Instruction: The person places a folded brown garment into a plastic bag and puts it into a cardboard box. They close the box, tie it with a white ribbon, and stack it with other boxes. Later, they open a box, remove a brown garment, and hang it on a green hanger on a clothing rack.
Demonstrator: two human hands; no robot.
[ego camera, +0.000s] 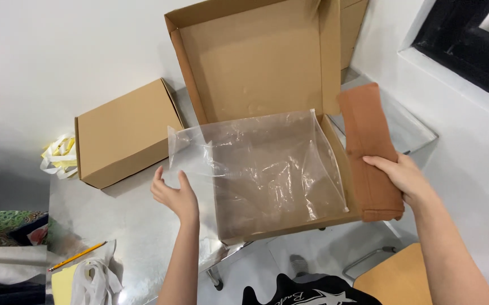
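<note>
Plastic bag (pixel 261 164): clear and crinkled, spread over the open cardboard box (pixel 267 113); its left edge overhangs the box's left wall.
Left hand (pixel 174 195): your fingers are spread wide and point upward, meeting the bag's overhanging left edge from below; whether they pinch it cannot be told.
Right hand (pixel 402 178): you grip a folded rust-brown cloth (pixel 368 147), your fingers wrapped over its right side.
Cloth position: it lies along the right wall of the open box, its lower end hanging past the table's near edge.
Open box: it sits at the near edge of the shiny metal table (pixel 131 220), with its lid standing upright towards the far wall.
Closed box (pixel 123 133): flat cardboard, on the table's left side, near the open box.
Pencil (pixel 78 256): yellow, at the near left corner of the table, well apart from your hands.
</note>
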